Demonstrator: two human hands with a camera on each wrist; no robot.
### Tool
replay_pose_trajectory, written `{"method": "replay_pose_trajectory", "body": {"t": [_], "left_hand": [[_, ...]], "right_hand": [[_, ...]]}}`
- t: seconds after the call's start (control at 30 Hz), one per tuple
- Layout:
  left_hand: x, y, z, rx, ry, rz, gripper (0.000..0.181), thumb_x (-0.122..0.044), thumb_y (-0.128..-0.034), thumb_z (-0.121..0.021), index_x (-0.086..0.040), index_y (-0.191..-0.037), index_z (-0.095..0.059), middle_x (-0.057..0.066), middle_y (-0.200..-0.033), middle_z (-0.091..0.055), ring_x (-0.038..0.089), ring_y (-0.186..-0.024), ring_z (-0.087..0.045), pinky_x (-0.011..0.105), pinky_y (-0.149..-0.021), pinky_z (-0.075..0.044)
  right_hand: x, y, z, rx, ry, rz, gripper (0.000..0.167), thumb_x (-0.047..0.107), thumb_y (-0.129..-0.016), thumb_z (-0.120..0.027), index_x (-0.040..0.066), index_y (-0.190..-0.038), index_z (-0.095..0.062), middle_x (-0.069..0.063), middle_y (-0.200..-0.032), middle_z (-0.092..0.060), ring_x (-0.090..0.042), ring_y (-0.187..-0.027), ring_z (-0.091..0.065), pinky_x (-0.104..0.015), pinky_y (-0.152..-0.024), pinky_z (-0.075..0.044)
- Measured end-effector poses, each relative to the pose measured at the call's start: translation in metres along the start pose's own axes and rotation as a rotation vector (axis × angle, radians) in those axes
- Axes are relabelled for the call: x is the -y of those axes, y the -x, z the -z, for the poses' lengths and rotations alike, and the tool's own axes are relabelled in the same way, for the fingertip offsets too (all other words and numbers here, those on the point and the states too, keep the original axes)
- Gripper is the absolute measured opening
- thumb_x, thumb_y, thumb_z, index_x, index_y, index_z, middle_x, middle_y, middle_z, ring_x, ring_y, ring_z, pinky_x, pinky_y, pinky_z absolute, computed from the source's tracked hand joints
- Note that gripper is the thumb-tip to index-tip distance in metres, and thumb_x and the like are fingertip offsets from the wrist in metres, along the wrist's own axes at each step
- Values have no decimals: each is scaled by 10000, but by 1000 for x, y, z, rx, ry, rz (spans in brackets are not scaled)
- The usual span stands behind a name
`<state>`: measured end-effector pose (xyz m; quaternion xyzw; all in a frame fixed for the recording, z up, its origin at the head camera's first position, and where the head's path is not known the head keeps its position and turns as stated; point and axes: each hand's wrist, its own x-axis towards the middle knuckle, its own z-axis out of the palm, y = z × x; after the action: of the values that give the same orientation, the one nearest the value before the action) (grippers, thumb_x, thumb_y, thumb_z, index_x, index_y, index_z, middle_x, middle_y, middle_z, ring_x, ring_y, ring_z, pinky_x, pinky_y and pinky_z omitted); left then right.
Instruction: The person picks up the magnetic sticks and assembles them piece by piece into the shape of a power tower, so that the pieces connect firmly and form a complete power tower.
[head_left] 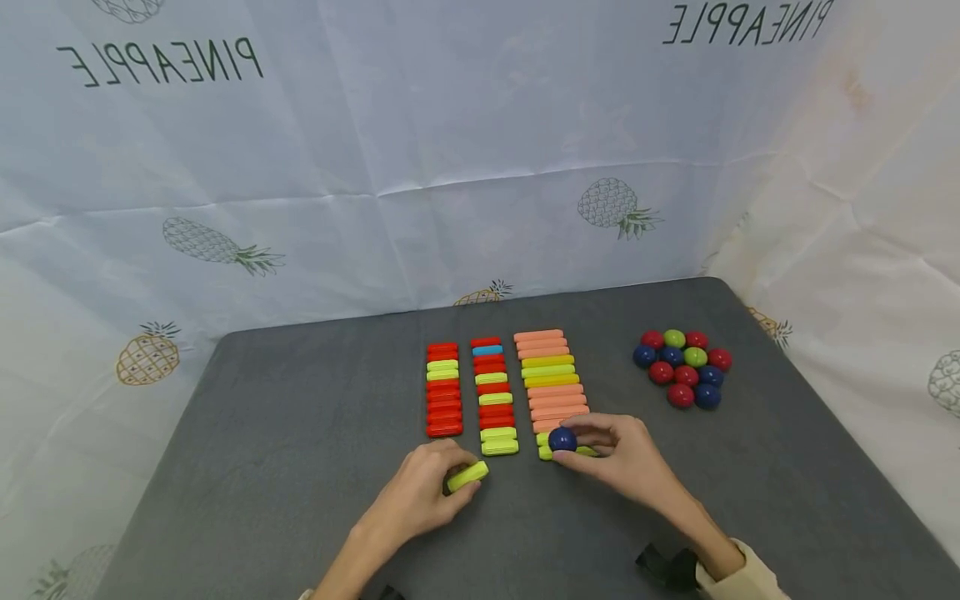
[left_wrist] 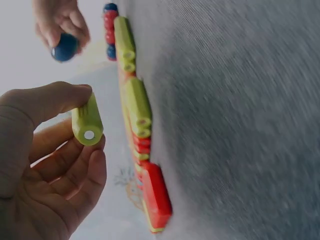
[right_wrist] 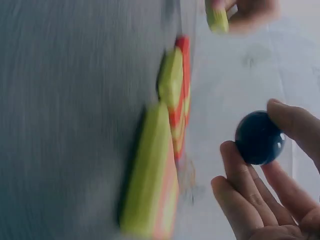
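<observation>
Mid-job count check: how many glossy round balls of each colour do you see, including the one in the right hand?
Glossy red round balls: 6
Glossy yellow-green round balls: 2
Glossy dark-blue round balls: 5, including the one held in the right hand
Total: 13

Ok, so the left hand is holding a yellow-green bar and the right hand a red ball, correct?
Not quite: the ball in the right hand is dark blue, not red, as the right wrist view shows. The left hand is indeed holding a yellow-green bar.
</observation>
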<state>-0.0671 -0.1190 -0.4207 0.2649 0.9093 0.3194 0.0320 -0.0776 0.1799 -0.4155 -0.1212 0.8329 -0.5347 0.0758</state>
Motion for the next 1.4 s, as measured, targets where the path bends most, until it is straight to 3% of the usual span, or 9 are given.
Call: {"method": "replay_pose_trajectory", "body": {"t": [0.2,0.33,0.57,0.83,1.03,1.2,1.4], "left_hand": [[-13,2,0,4,39,-25,145,-115,-859,-811,-77,-995,-779,-49,-807,-657,-34,-678,-473,149,-614,-465],[-20,2,1,5,46,-36,147,-109,-855,-812,-77,-994,-777,-45,-823,-661,-38,-685,-469,144,-618,-465],[-23,4,1,24,75,-35,128,-110,-866,-799,-79,-988,-775,-53,-813,-651,-43,-674,-464,138,-609,-452],[-19,6,0,74,137,-23,120,-114,-859,-811,-73,-966,-775,-63,-776,-641,-66,-667,-495,133,-613,-484],[-18,6,-2,121,191,-33,411,-169,-869,-826,-58,-1243,-699,-26,-896,-705,-71,-705,-538,146,-658,-528],[-17,5,-5,135,208,-55,546,-155,-872,-822,-74,-1375,-624,-16,-902,-715,-76,-672,-527,130,-622,-501],[-14,6,-6,120,260,-44,464,-179,-887,-810,-69,-1318,-677,3,-959,-725,-51,-667,-527,150,-624,-517]], "right_hand": [[4,-1,-21,161,-216,-64,467,213,-913,-781,-59,-1270,-652,-234,-1186,-724,-87,-944,-767,-230,-813,-605],[5,-1,-33,202,-279,-104,463,217,-918,-775,-48,-1275,-646,-201,-1146,-729,-88,-922,-760,-218,-794,-587],[5,-1,-48,255,-344,-86,457,196,-928,-762,-85,-1263,-629,-233,-1125,-726,-64,-900,-751,-209,-812,-585],[4,0,-56,268,-342,-111,467,212,-934,-756,-77,-1282,-639,-212,-1113,-742,-60,-882,-749,-192,-793,-580],[4,0,-65,323,-380,-84,479,181,-932,-755,-97,-1299,-622,-257,-1095,-736,-59,-864,-756,-199,-794,-591],[6,1,-71,334,-379,-132,583,225,-914,-782,-80,-1351,-544,-200,-1052,-760,-124,-872,-769,-252,-799,-613],[6,3,-63,314,-336,-119,569,237,-938,-756,-51,-1371,-526,-195,-1071,-752,-132,-886,-761,-253,-799,-607]]}}
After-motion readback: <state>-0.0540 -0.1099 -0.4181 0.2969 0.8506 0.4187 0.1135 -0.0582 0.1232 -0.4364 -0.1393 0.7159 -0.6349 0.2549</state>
